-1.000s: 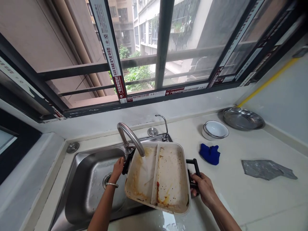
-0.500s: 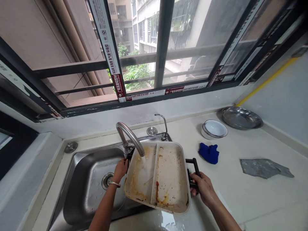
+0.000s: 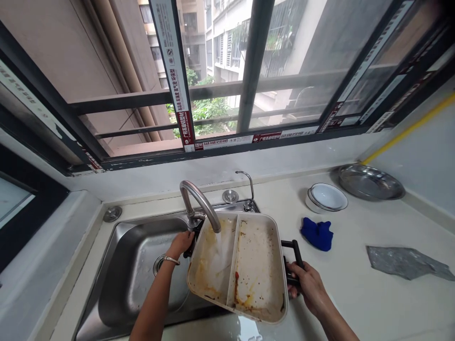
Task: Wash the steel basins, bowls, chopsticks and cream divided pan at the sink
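Observation:
A cream-coloured divided pot (image 3: 259,258) with black side handles is held over the right part of the sink. Brown, yellow and red food residue marks both of its compartments. Water runs from the curved faucet (image 3: 203,201) into the left compartment. My right hand (image 3: 308,282) is closed around the black handle (image 3: 297,255) on the right side. At the opposite side, my left hand (image 3: 182,244) grips the other black handle, which is mostly hidden behind the fingers and the pot wall.
The steel sink basin (image 3: 119,284) lies at left. On the counter to the right are a blue cloth (image 3: 317,234), stacked white bowls (image 3: 325,197), a steel basin (image 3: 371,182) and a crumpled grey sheet (image 3: 405,262). A thin small faucet (image 3: 251,187) stands behind the pot.
The whole view has shifted, so everything sits slightly further right and lower. Both hands keep their hold on the pot, and the water still runs into its left compartment.

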`<state>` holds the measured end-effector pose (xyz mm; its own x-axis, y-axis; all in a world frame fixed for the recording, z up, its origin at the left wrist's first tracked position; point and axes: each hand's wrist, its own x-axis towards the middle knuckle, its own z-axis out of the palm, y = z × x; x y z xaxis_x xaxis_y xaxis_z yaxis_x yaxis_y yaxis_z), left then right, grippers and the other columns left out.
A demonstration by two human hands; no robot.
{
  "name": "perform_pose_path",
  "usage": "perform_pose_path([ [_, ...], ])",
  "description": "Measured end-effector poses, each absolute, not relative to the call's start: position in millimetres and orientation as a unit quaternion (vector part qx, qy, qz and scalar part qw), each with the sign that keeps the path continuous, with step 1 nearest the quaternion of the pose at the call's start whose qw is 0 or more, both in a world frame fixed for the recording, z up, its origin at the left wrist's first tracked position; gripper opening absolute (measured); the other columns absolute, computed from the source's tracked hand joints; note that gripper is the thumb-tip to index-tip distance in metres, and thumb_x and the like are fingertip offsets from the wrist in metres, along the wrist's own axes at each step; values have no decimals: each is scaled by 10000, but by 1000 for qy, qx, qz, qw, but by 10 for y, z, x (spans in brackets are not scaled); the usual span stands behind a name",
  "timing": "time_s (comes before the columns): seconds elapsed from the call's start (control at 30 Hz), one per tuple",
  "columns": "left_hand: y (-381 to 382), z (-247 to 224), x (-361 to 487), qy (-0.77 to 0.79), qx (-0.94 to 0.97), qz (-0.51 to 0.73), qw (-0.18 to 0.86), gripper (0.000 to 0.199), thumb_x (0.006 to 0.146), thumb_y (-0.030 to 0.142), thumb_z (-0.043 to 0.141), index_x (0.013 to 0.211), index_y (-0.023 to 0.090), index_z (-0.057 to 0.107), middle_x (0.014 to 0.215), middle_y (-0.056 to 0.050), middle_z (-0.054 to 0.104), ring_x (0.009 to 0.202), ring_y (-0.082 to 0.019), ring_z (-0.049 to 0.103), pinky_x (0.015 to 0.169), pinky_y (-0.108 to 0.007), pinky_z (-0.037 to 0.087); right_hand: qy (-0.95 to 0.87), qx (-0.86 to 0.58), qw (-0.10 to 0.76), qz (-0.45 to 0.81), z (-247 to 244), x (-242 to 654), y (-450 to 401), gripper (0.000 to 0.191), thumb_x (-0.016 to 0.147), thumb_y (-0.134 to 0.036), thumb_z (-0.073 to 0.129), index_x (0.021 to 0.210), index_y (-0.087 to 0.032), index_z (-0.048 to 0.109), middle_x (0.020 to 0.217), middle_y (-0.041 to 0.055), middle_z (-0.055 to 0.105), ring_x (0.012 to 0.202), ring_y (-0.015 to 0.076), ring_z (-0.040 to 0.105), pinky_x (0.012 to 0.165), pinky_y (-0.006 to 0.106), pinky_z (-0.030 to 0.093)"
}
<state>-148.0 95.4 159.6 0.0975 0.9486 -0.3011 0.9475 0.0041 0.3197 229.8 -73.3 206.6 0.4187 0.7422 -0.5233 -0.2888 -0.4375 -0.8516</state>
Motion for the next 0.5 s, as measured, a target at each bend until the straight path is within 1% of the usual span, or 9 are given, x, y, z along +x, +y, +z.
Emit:
perform_pose_path([
  [0.07,967,1692,-1461,675,707,-7,212,329,984,346,462,912,172,732,1025,-182,765,1035,-301,711,856,-346,485,-169,-677,500,513,2073,2295,-730,402,630,-408,778,797,-219,464,527,-101,488,338,147,556,249,223,375],
  [0.17,974,1843,-1366,684,706,8,182,362,1004,351,408,1068,170,714,1077,-190,754,1055,-317,700,862,-376,487,-176,-674,498,516,2106,2281,-723,391,637,-411,767,784,-219,460,520,-99,487,339,145,554,247,220,375],
  [0.23,987,1933,-1291,683,710,33,168,399,1029,369,345,1176,199,675,1142,-155,745,1092,-289,686,886,-358,478,-178,-672,499,516,2132,2272,-718,385,638,-408,762,775,-220,455,519,-96,489,340,144,555,246,222,382],
  [0.3,1007,1991,-1234,683,711,53,159,416,1042,381,306,1230,225,642,1203,-120,731,1128,-259,670,903,-332,469,-178,-672,501,516,2150,2266,-714,383,634,-402,759,773,-220,453,521,-95,494,341,147,558,245,226,390],
  [0.4,1025,1981,-1205,703,693,57,147,433,1045,368,281,1253,192,618,1249,-147,707,1147,-272,659,909,-349,467,-175,-672,504,513,2153,2265,-707,381,627,-394,753,777,-222,448,525,-96,495,333,151,559,238,230,392],
  [0.5,998,1856,-1229,723,672,34,155,438,1037,373,306,1226,140,626,1200,-186,720,1112,-299,678,877,-368,482,-170,-673,504,514,2140,2270,-700,390,615,-391,755,781,-224,444,528,-99,494,325,151,556,229,227,382],
])
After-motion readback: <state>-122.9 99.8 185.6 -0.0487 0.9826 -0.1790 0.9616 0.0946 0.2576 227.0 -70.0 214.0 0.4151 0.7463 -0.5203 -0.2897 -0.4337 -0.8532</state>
